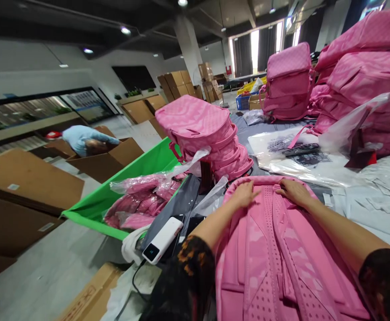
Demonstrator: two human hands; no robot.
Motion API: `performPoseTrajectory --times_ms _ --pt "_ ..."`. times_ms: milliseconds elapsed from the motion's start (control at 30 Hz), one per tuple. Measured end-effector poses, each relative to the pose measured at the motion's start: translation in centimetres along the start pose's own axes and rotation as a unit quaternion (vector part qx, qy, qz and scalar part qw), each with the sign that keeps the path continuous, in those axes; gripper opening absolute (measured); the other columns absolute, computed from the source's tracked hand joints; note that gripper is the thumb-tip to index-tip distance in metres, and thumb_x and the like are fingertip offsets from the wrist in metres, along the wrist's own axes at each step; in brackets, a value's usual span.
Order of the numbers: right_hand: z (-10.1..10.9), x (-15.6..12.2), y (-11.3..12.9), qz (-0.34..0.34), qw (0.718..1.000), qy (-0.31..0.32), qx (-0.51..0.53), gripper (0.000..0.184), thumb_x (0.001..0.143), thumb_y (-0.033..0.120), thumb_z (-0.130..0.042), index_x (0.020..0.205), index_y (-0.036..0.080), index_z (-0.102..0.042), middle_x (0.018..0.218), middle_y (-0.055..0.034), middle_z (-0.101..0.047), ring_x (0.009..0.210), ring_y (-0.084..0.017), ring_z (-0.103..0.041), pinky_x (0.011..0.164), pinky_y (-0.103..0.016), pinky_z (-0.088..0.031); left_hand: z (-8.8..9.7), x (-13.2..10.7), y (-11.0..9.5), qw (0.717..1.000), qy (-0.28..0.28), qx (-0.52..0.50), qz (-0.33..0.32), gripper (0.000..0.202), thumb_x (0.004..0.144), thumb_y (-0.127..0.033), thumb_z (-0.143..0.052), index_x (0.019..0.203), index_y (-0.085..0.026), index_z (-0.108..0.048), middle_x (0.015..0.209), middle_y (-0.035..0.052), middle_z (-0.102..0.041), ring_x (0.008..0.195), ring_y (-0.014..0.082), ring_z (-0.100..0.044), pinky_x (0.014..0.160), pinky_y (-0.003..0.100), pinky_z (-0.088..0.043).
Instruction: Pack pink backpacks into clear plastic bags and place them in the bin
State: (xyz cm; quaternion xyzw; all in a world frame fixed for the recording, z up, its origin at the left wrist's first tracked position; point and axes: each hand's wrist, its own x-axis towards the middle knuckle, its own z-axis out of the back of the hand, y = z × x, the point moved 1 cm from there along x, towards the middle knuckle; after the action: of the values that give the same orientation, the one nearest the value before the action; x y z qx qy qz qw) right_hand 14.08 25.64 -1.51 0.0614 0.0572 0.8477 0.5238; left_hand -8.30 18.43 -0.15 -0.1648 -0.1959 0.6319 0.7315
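A pink backpack [261, 258] with a camouflage-like pattern lies in front of me, its back panel and shoulder straps facing up. My left hand [245, 195] grips its top edge on the left, the thumb resting on the panel. On the other side of the top, my right hand [294, 191] holds the bag near the strap ends, its fingertips bent against the fabric. Just beyond my hands stands a stack of folded pink backpacks [198, 120]. A white power bank [163, 240] with a lit display and a cable lies left of my left forearm.
A green bin [114, 228] holds plastic-wrapped pink bags. Clear plastic bags [281, 142] and more pink backpacks [365, 80] cover the table at right. Cardboard boxes [30, 178] stand on the floor at left. A person in a blue top [84, 136] bends over an open carton.
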Motion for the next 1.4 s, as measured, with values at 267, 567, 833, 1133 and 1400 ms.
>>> performPoseTrajectory --times_ms 267,567,833,1133,1400 --pt "0.2 -1.9 1.7 0.016 0.997 -0.073 -0.024 0.022 0.1 0.029 -0.052 0.11 0.017 -0.068 0.121 -0.0166 -0.07 0.117 -0.031 -0.063 0.096 -0.04 -0.047 -2.3 -5.8 -6.0 0.986 0.149 0.047 0.056 0.089 0.086 -0.084 -0.043 0.162 -0.042 -0.024 0.175 0.0104 -0.004 0.159 0.0422 0.012 0.117 0.079 0.004" --pt "4.0 2.1 -4.7 0.017 0.998 0.017 -0.05 0.036 0.066 0.017 -0.078 0.101 0.018 -0.07 0.097 -0.007 -0.074 0.089 -0.025 -0.069 0.069 -0.028 -0.045 -3.5 -6.9 -4.5 0.999 0.028 -0.017 0.026 0.079 0.088 -0.071 -0.058 0.159 -0.046 -0.031 0.175 0.007 -0.007 0.16 0.0409 0.006 0.122 0.072 0.004" --pt "4.5 4.1 -3.3 0.02 0.99 0.107 -0.087 0.039 0.061 0.029 -0.084 0.096 0.018 -0.072 0.1 -0.0104 -0.075 0.093 -0.029 -0.069 0.073 -0.03 -0.046 -4.6 -5.3 -5.1 0.999 0.048 -0.009 0.006 0.071 0.086 -0.065 -0.065 0.152 -0.048 -0.046 0.174 0.0005 -0.011 0.157 0.0462 0.009 0.122 0.072 0.007" --pt "5.0 3.5 -3.6 -0.046 0.99 0.112 -0.07 0.034 0.094 0.045 -0.07 0.114 0.017 -0.069 0.115 -0.0076 -0.071 0.103 -0.022 -0.068 0.09 -0.041 -0.056 -8.7 -2.0 -2.9 0.985 0.002 0.172 -0.017 0.059 0.095 -0.046 -0.055 0.153 -0.043 -0.044 0.171 0.0035 -0.028 0.158 0.0467 -0.004 0.123 0.072 -0.007" --pt "4.5 1.8 0.9 -0.051 0.995 0.011 -0.089 0.05 0.071 0.025 -0.086 0.115 0.01 -0.07 0.122 -0.0217 -0.07 0.109 -0.037 -0.068 0.085 -0.051 -0.058 -7.9 0.7 -2.7 0.949 0.004 0.315 -0.01 0.056 0.097 -0.044 -0.051 0.152 -0.043 -0.046 0.168 0.0047 -0.035 0.152 0.0477 -0.03 0.119 0.069 -0.022"
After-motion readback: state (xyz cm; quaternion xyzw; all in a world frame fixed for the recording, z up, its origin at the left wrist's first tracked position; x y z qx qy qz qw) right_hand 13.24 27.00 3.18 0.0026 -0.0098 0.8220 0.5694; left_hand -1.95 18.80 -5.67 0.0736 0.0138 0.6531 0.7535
